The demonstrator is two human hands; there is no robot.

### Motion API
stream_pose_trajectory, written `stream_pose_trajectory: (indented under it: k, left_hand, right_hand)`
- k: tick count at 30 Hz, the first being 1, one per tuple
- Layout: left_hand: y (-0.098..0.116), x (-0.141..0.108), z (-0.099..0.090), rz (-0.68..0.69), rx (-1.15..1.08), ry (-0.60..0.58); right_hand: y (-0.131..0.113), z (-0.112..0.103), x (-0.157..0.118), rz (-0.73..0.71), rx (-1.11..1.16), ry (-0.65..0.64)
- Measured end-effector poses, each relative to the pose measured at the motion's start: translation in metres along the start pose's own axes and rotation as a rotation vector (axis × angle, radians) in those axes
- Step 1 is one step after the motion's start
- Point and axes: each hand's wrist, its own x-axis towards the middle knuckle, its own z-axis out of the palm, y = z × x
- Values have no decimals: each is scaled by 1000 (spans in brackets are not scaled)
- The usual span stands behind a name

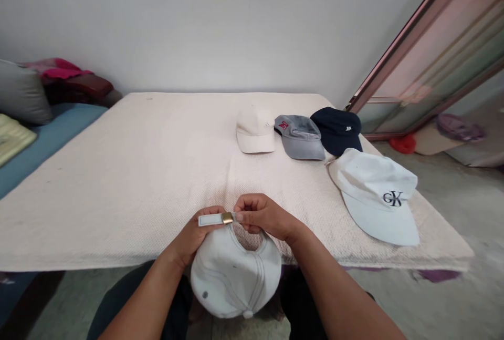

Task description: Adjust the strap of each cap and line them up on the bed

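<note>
A white baseball cap [236, 277] hangs upside-down-side toward me at the table's front edge, its crown and top button facing me and its back opening upward. My left hand [199, 232] grips the cap's back at the left, behind the loose end of the strap [209, 219]. A brass-coloured buckle [227, 217] sits on that strap between my hands. My right hand [262, 215] pinches the strap just right of the buckle, thumb on top. The cap's brim is hidden from view.
On the cream-covered table [118, 182] lie a cream cap [255, 130], a grey cap [301, 137], a navy cap [337, 130] and a white cap with black letters [378, 198]. A blue seat [74, 124] with a grey cushion [23, 93] stands left; a glass-panelled door [433, 51] stands right.
</note>
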Motion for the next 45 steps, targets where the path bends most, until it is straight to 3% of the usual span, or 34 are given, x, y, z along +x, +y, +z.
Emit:
stream_pose_trajectory:
  k: [10, 15, 19, 21, 27, 36, 38, 43, 45]
  left_hand:
    - [-4, 1, 4, -36, -59, -53]
    - [-7, 2, 5, -10, -33, 31]
    - [-5, -1, 5, -76, -170, 73]
    - [-3, -2, 3, -106, -199, 58]
    - [-3, -1, -5, -150, -5, -75]
    - [-3, 2, -3, -127, -92, -60]
    - [-1, 2, -1, -101, -168, -24]
    - [15, 0, 0, 54, -499, 248]
    - [24, 0, 0, 139, -611, 256]
  right_hand:
    - [-1, 3, 1, -21, -1, -37]
    - [-4, 4, 2, 31, -174, 51]
    - [-4, 3, 5, 47, -217, 59]
    - [-3, 3, 6, 54, -225, 48]
    - [6, 5, 8, 70, -256, 57]
    - [4, -1, 6, 30, -172, 34]
    - [1, -3, 2, 6, -167, 36]
    - [-6, -12, -13, -38, -130, 109]
    - [-7, -17, -20, -15, -88, 84]
